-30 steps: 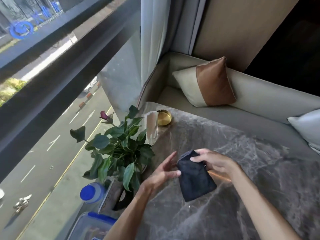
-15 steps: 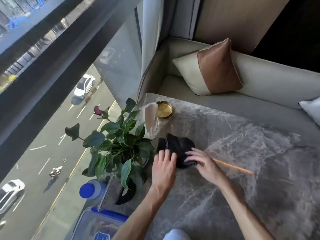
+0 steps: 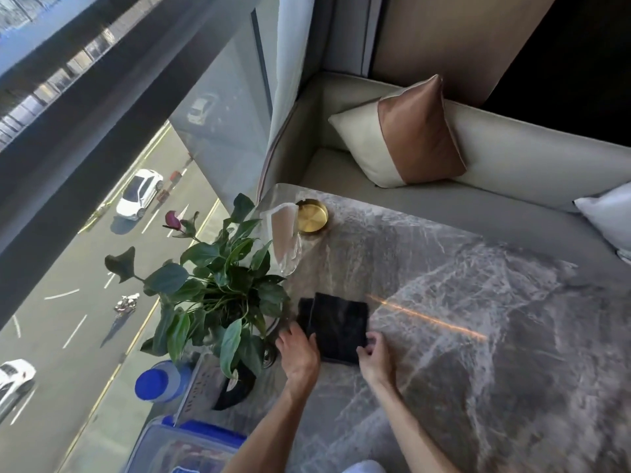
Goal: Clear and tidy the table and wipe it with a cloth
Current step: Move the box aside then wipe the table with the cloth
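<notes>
head view, cloth: i see the dark cloth (image 3: 336, 327) folded flat on the marble worktop (image 3: 478, 302), between my two hands and just ahead of the fingers.
head view, left hand (image 3: 298, 353): its fingers (image 3: 290, 336) are spread and released, resting against the cloth's near-left edge, not pinching it.
head view, right hand (image 3: 375, 358): its fingers (image 3: 365, 349) are curled at the near-right corner; i cannot tell if they pinch the cloth or only touch it.
head view, near the left fingers: the potted plant (image 3: 211, 295) stands just beside them; beyond sit a clear glass (image 3: 285, 244) and a gold dish (image 3: 311, 216).
risk: i judge a wide wipe to the left could snag leaves or tip the glass.
risk, cloth: with so loose a hold, the fold may slip open once pushed.
</notes>
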A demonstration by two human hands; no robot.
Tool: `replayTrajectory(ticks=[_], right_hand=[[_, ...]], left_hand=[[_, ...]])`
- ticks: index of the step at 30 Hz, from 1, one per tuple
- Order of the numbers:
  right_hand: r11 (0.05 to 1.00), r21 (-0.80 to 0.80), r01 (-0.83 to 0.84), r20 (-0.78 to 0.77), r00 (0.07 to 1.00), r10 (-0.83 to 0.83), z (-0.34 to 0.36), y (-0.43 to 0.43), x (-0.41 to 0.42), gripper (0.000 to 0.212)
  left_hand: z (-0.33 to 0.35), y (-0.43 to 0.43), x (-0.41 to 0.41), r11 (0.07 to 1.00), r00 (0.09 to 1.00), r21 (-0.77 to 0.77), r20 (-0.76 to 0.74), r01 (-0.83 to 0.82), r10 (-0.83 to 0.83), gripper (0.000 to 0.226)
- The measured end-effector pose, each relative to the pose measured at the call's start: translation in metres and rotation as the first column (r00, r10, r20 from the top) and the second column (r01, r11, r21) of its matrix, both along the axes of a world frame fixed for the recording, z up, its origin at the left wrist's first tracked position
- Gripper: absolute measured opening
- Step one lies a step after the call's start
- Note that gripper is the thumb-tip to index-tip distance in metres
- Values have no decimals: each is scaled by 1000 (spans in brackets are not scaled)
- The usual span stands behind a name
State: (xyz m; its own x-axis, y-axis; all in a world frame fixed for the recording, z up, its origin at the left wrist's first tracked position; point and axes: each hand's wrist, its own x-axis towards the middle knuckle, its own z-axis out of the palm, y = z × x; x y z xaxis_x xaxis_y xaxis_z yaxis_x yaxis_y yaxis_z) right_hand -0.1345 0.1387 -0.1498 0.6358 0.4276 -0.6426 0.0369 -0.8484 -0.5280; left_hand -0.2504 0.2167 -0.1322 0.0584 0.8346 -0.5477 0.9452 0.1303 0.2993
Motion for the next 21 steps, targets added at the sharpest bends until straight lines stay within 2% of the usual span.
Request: replayTrajectory(ticks=[2, 4, 6, 8, 10, 12, 14, 16, 19, 21], right_hand=[[999, -52, -8, -15, 1000, 7, -2, -2, -7, 24], [984, -155, -87, 13, 996, 90, -2, -6, -6, 27], [960, -227, -164, 147, 969, 200, 1, -9, -2, 32], [970, -111, -216, 348, 906, 242, 9, -3, 6, 32], [928, 43, -369, 438, 842, 314, 11, 16, 18, 31], [832, 31, -554, 423, 762, 491, 9, 44, 31, 35], [758, -46, -650, 345, 702, 623, 4, 70, 39, 41], [721, -103, -685, 281, 675, 682, -2, 88, 41, 43], [679, -110, -726, 236, 644, 727, -5, 103, 44, 35], [699, -66, -712, 200, 677, 708, -4, 106, 49, 28]], left_hand=[[-3, 2, 1, 1000, 999, 7, 13, -29, 29, 39], [-7, 2, 0, 999, 999, 24, 19, -26, 26, 34], [-10, -1, -2, 1000, 999, 18, -35, -8, 9, 37], [-13, -5, -3, 1000, 994, -8, -112, -5, 4, 44], [-16, -6, -4, 1000, 990, -19, -140, -15, 12, 47], [-16, -6, -4, 999, 990, -29, -141, -23, 18, 47], [-14, -7, -2, 1000, 990, -28, -138, -4, 0, 44], [-7, -11, 0, 1000, 998, -6, -52, 26, -26, 35], [1, -21, 0, 997, 952, 77, 303, 23, -46, 11], [8, -27, 1, 993, 883, 115, 467, 4, -57, 20]])
